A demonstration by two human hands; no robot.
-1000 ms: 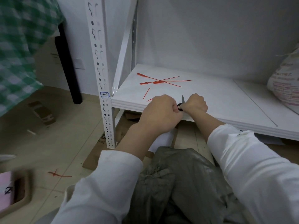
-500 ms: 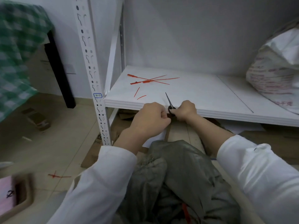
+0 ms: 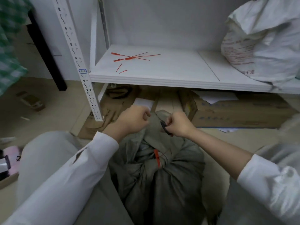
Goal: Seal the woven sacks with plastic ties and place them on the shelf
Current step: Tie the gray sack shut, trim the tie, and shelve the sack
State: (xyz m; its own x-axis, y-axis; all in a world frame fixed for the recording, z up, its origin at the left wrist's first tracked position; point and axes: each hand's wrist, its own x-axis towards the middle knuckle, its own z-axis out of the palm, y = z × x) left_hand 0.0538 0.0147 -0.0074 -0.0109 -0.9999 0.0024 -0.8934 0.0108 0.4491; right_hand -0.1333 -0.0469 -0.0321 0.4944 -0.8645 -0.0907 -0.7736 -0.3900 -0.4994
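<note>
Head view: our right grip (image 3: 178, 124) is closed round black scissors (image 3: 165, 127), against the gathered top of the grey sack (image 3: 162, 184), which stands on the floor between our knees, before the shelf (image 3: 162, 78) and its front edge. A red tie (image 3: 157, 158) cinches its neck. Our left grip (image 3: 131, 119) curls beside that top; whether it holds anything we cannot tell. Near the shelf's back left corner lie spare ties (image 3: 129, 56), with a white sack (image 3: 263, 46) at its right end.

Two sacks (image 3: 154, 184) (image 3: 263, 46), two hands (image 3: 133, 119) (image 3: 180, 123), four red ties (image 3: 113, 53) (image 3: 116, 60) (image 3: 129, 58) (image 3: 157, 157), one scissors (image 3: 164, 125)
</note>
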